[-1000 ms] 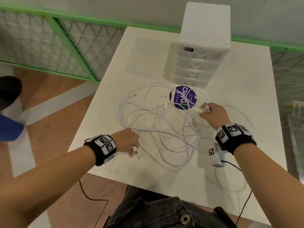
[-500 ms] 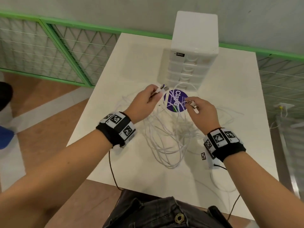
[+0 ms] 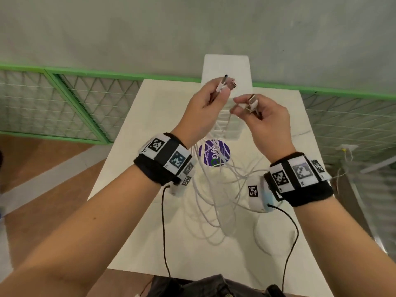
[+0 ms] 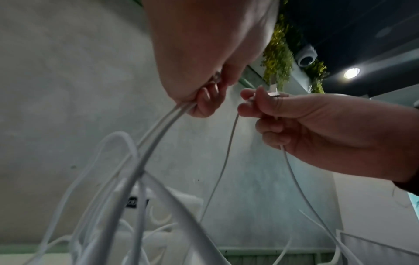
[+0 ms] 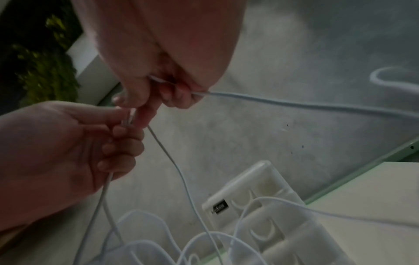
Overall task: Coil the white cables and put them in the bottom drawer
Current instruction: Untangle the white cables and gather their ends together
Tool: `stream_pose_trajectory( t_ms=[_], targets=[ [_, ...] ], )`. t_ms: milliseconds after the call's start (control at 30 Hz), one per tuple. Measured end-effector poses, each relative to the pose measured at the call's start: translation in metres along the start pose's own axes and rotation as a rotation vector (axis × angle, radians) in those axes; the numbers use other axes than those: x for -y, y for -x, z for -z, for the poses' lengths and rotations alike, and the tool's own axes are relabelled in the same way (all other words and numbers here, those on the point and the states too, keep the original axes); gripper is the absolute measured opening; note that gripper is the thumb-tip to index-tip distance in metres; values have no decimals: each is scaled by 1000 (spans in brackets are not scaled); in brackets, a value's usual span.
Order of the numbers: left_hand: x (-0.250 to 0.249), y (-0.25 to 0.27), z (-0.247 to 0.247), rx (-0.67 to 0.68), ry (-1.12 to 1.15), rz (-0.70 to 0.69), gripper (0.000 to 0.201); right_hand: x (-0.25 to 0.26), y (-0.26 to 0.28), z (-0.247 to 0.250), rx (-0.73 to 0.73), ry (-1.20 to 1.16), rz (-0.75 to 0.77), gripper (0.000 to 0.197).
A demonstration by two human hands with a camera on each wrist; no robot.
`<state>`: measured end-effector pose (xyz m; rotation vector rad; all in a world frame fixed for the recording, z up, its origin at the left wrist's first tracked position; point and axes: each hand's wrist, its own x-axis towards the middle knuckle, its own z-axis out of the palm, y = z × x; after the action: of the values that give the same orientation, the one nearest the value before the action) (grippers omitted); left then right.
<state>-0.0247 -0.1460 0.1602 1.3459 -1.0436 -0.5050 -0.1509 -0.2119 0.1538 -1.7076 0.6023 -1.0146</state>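
Observation:
My left hand is raised above the table and grips plug ends of the white cables, the connectors sticking up past my thumb. My right hand is just to its right and pinches another USB plug with its cable. From both hands the white cables hang down in a loose tangle onto the table. The white drawer unit stands behind my hands, mostly hidden; its drawer fronts look shut in the right wrist view.
A white table holds a round purple sticker under the cables. A green mesh fence runs along the left and back, with a grey wall behind. Black wrist-camera leads hang toward my body.
Both hands have risen from the table toward each other, lifting the cable ends. The tangle now hangs from my hands. The head view has tilted up.

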Motion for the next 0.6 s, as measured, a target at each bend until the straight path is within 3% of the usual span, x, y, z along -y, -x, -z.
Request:
stream_pose_trajectory(
  t_ms=[167, 400, 500, 600],
  targets=[
    [-6, 1, -13, 83, -16, 0, 9, 13, -11, 9, -53, 2, -14, 14],
    [1, 18, -25, 253, -73, 146, 24, 3, -2, 14, -52, -3, -84, 12],
    [6, 23, -26, 155, -172, 174, 19, -12, 2, 23, 37, 169, -97, 30],
    [3, 26, -23, 44, -43, 207, 25, -24, 10, 28, 112, 331, -130, 41]
  ],
)
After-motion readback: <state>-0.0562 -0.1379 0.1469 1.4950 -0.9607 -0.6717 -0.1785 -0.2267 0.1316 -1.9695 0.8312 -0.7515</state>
